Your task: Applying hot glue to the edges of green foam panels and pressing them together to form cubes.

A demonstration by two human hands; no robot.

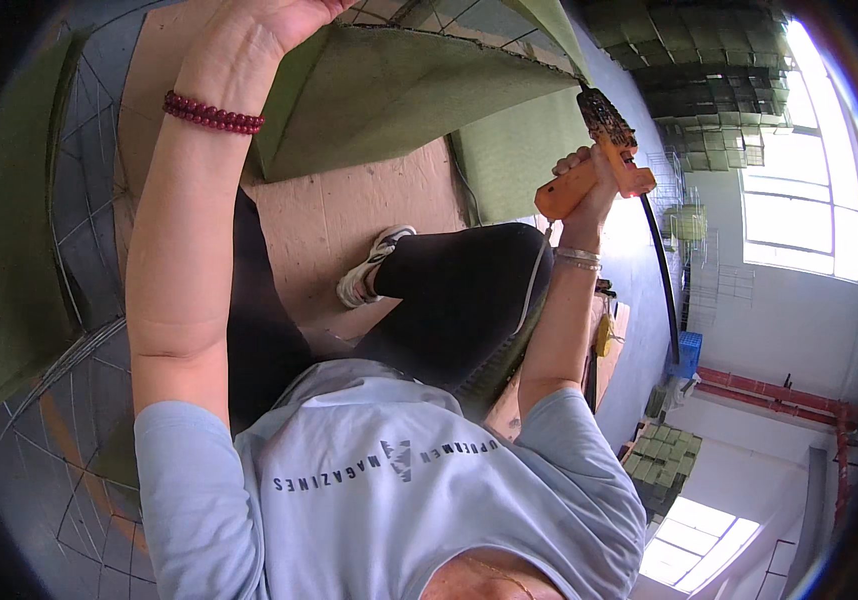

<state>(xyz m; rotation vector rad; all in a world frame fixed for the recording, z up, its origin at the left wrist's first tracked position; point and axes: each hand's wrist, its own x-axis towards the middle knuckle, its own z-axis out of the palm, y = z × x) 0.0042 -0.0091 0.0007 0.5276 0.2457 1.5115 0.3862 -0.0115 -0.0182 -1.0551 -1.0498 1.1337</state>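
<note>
My right hand (pixel 589 190) is wrapped round the grip of an orange pistol-shaped tool (pixel 639 181). The tool's head is dark and grimy, and it points at the edge of a green fabric panel (pixel 389 100) in front of me. A thin grey hose (pixel 537 275) hangs down from its handle. At the top edge, my left hand (pixel 294 18) is at the panel's far left side; the frame cuts off most of its fingers, so what they touch is hidden. Wire mesh (pixel 459 18) shows behind the panel's upper edge.
Brown cardboard (pixel 319 215) lies under the panel and round my shoe (pixel 364 275). Another green panel (pixel 19 230) and wire grids (pixel 79 480) stand at the left. Stacked green pieces (pixel 699 80) fill the far right, with a blue crate (pixel 687 354) below them.
</note>
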